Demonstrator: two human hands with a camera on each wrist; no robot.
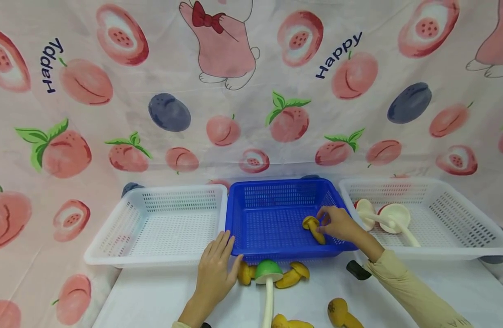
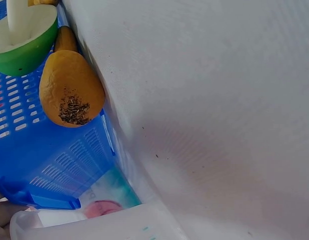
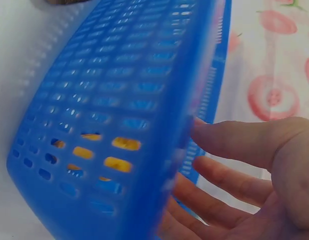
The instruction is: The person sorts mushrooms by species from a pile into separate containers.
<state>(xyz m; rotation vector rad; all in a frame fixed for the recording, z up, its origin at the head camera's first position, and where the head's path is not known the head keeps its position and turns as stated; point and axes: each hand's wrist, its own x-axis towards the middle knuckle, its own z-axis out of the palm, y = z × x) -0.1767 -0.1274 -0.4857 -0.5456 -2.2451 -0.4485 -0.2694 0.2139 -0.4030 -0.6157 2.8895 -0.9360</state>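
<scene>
Yellow mushroom point(image 1: 314, 228) in the blue basket point(image 1: 284, 252)
Long axis slanting: cap far-left, stem near-right. Right hand point(image 1: 336, 223) beside the stem, fingers parted; left hand point(image 1: 215, 269) straight-fingered at the basket's corner.

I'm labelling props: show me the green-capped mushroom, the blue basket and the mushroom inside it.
Green-capped mushroom point(image 1: 269, 291), head view, upper stem.
Blue basket point(image 1: 290, 252), head view, front rim.
Yellow mushroom point(image 1: 315, 231), head view, stem.

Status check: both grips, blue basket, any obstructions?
Left grip at blue basket's near left corner. Right grip beside yellow mushroom lying inside, fingers parted. Green-capped mushroom outside, in front; nothing visibly blocking right grip.
</scene>
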